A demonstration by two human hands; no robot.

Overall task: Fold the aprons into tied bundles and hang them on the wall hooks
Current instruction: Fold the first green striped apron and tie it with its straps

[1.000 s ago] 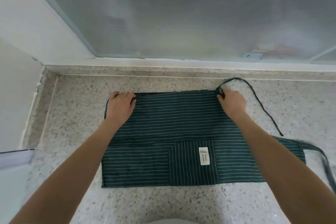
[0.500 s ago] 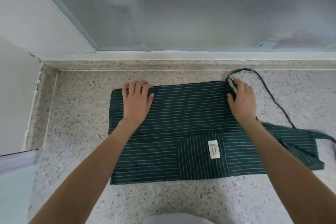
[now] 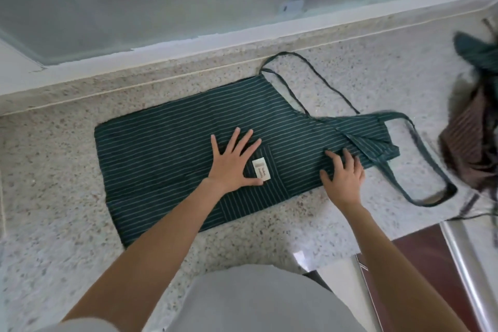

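Fingers of the left hand (image 3: 234,163) are spread and straight, pressed flat on the middle of the green striped apron (image 3: 172,143), thumb tip just beside the white label (image 3: 260,168). Fingers of the right hand (image 3: 343,178) are slightly bent and apart, fingertips resting on the cloth where the skirt narrows toward the bib; no fabric is pinched. The apron lies folded lengthwise on the speckled countertop (image 3: 54,183), close to the window sill (image 3: 188,46), with one thin tie (image 3: 318,75) looped behind it and the neck strap (image 3: 420,159) trailing toward the counter edge.

Judged step: smoothing the first fold flat. The next move likely calls for gathering the bib and straps inward, then folding or rolling the panel so a tie stays free for binding.

The label carries small dark print, too small to read. A heap of further aprons (image 3: 474,127) waits at far right.
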